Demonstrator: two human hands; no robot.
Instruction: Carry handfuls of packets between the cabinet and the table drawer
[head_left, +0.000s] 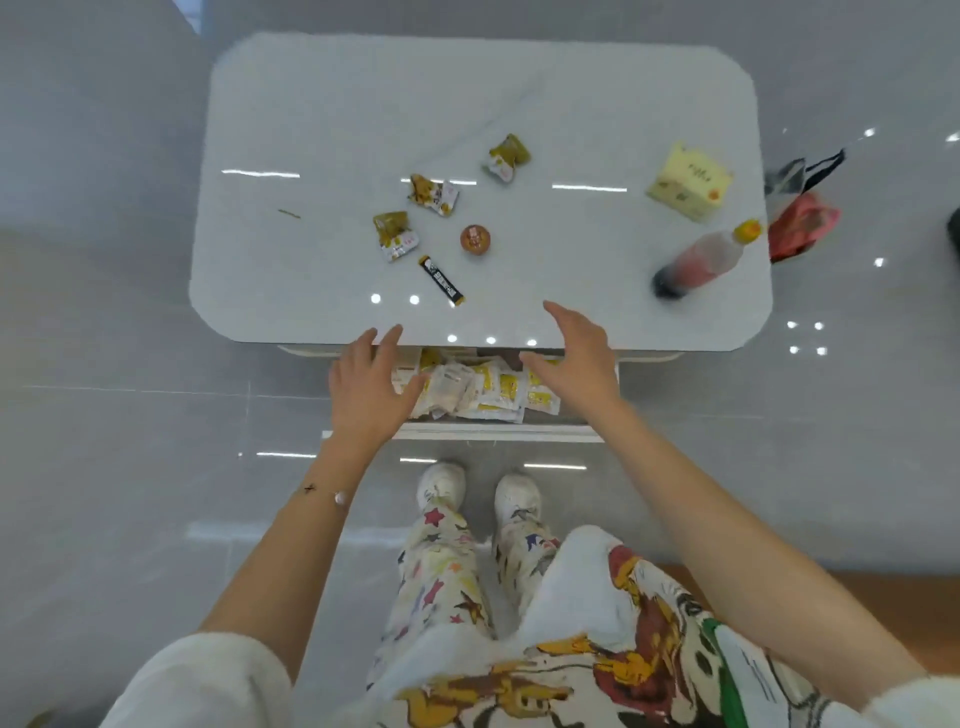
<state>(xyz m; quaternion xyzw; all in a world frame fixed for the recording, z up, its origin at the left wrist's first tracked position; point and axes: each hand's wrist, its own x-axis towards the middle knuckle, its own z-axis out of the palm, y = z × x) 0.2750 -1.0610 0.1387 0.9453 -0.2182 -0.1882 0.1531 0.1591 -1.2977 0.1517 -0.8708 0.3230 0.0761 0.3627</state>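
A person stands at a white, glossy table (322, 114) with clipped corners, seen from above, both bare hands reaching forward over an open drawer (498, 432) that juts from under the table's near edge. The left hand (363, 384) hovers above the drawer's left end, fingers spread and nearly straight, gripping nothing; its fingertips lie at the tabletop's rim. The right hand (579, 358) is likewise spread and loose, empty, its fingers extended over the table's near edge and its thumb above the drawer. Between the two hands the drawer holds a heap of yellow-and-white sachets (483, 389), overlapping one another.

On the tabletop, well beyond the hands, lie three crumpled olive-and-white snack wrappers (434, 195), a small round brown-lidded cup (475, 239) and a slim black stick packet (442, 280), the packet nearest the hands. At the far right stand a pale yellow box (691, 182) and, just beside it, a blurred bottle (701, 260) of reddish drink with a yellow cap. A thin green sliver (289, 213) rests alone at the left.

The room's floor (104, 312) is grey polished tile, mirroring ceiling lights. A pink bag (802, 226) lies on it beside the table's right edge. Below, star-printed trousers (441, 571) and white shoes (441, 486) face the drawer.
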